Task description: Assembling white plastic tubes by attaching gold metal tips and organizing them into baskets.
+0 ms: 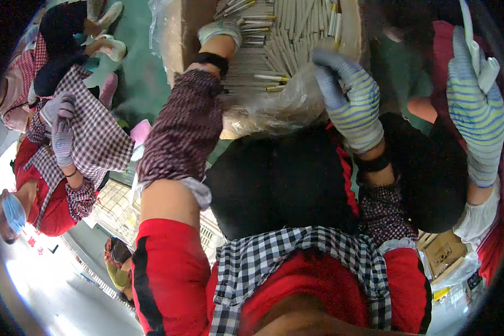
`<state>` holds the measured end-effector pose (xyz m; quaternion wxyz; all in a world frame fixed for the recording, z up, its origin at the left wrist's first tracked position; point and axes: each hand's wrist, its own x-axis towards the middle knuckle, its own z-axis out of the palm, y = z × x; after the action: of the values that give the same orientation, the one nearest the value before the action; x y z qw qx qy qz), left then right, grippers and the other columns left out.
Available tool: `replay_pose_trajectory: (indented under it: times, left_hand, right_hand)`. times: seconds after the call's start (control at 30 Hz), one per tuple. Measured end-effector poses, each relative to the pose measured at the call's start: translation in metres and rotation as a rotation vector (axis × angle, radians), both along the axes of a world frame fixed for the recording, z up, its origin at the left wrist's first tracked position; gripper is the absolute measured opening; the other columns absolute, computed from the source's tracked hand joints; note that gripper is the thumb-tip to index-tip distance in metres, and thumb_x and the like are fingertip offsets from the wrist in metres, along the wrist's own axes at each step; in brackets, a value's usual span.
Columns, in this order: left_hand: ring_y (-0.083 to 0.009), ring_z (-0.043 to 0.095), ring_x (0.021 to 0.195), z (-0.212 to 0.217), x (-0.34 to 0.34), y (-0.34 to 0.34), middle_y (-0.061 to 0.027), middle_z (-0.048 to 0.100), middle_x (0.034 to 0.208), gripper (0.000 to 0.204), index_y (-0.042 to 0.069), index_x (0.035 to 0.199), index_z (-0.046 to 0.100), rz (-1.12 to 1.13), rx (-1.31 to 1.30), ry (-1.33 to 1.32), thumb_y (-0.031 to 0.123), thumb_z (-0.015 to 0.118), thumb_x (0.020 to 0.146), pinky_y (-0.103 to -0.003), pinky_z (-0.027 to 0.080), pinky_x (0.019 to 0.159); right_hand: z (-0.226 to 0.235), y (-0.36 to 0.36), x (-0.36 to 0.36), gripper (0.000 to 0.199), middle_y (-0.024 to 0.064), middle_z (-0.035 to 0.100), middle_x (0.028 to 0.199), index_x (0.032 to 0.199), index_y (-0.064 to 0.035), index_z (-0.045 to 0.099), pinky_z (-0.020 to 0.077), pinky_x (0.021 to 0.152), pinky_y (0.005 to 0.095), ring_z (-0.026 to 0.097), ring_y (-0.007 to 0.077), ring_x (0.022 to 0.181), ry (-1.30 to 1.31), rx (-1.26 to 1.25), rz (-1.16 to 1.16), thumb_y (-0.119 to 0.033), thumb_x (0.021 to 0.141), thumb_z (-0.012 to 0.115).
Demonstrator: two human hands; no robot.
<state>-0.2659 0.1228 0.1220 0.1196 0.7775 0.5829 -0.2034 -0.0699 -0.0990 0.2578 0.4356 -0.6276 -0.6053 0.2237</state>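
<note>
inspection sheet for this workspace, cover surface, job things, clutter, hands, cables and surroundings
Surface: green floor shows beside the cardboard box.
Job's things: slender sticks lie inside the open cardboard box.
Clutter: crumpled clear plastic at the box's near edge.
Left hand: gloved, in the box; grip hidden.
Right hand: gloved, near the plastic; fingers blurred, contact unclear.
Cables: nothing seen.
Surroundings: co-worker at left; another person's gloved hand at right, with a white piece.
</note>
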Motion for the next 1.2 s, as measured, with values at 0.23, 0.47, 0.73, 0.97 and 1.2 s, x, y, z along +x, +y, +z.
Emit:
replay_pose_trajectory:
  times: [0.23, 0.47, 0.73, 0.97, 1.2]
  left_hand:
    - [-0.0349, 0.063, 0.088, 0.163, 0.058, -0.095, -0.0197, 0.064, 0.095, 0.029, 0.004, 0.104, 0.058, -0.875, -0.205, -0.289, 0.020, 0.061, 0.080, -0.041, 0.052, 0.074]
    - [-0.0132, 0.058, 0.069, 0.106, 0.020, -0.048, -0.0028, 0.062, 0.082, 0.045, 0.002, 0.105, 0.062, 0.164, -0.429, -0.726, 0.042, 0.064, 0.084, -0.027, 0.048, 0.061]
    - [-0.0211, 0.058, 0.062, 0.024, 0.057, -0.057, -0.0107, 0.063, 0.079, 0.058, 0.000, 0.097, 0.064, 0.186, -0.675, -0.302, 0.055, 0.063, 0.078, -0.036, 0.049, 0.056]
    - [-0.0228, 0.057, 0.053, 0.012, 0.052, -0.042, -0.0103, 0.062, 0.070, 0.038, 0.000, 0.088, 0.064, 0.313, -0.670, -0.488, 0.037, 0.066, 0.082, -0.038, 0.048, 0.047]
    - [-0.0188, 0.064, 0.060, 0.091, 0.038, -0.047, -0.0104, 0.065, 0.076, 0.022, 0.002, 0.097, 0.063, 0.345, -0.497, -0.743, 0.019, 0.065, 0.083, -0.034, 0.053, 0.053]
  right_hand:
    - [-0.008, 0.029, 0.000, 0.056, 0.0150, 0.064, 0.093, 0.129, -0.0120, 0.047, 0.0500, 0.075, 0.0436, 0.062, 0.0347, 0.083, -0.552, 0.069, 0.023, -0.015, 0.076, 0.062]
    - [-0.012, 0.006, 0.031, 0.043, 0.0158, 0.066, 0.090, 0.124, -0.0128, 0.053, 0.0506, 0.070, 0.0375, 0.065, 0.0319, 0.079, -0.363, -0.304, -0.073, -0.025, 0.084, 0.062]
    - [-0.024, -0.005, 0.016, 0.036, 0.0152, 0.066, 0.101, 0.118, -0.0089, 0.057, 0.0496, 0.082, 0.0355, 0.064, 0.0290, 0.093, 0.086, -0.098, -0.195, -0.026, 0.086, 0.061]
    - [-0.029, -0.009, 0.019, 0.038, 0.0071, 0.067, 0.094, 0.114, -0.0058, 0.061, 0.0479, 0.079, 0.0271, 0.060, 0.0122, 0.086, 0.240, -0.043, -0.206, -0.027, 0.084, 0.068]
    - [-0.037, -0.007, 0.032, 0.033, 0.0082, 0.067, 0.092, 0.109, -0.0033, 0.063, 0.0484, 0.076, 0.0267, 0.060, 0.0109, 0.083, 0.120, -0.066, -0.217, -0.025, 0.084, 0.068]
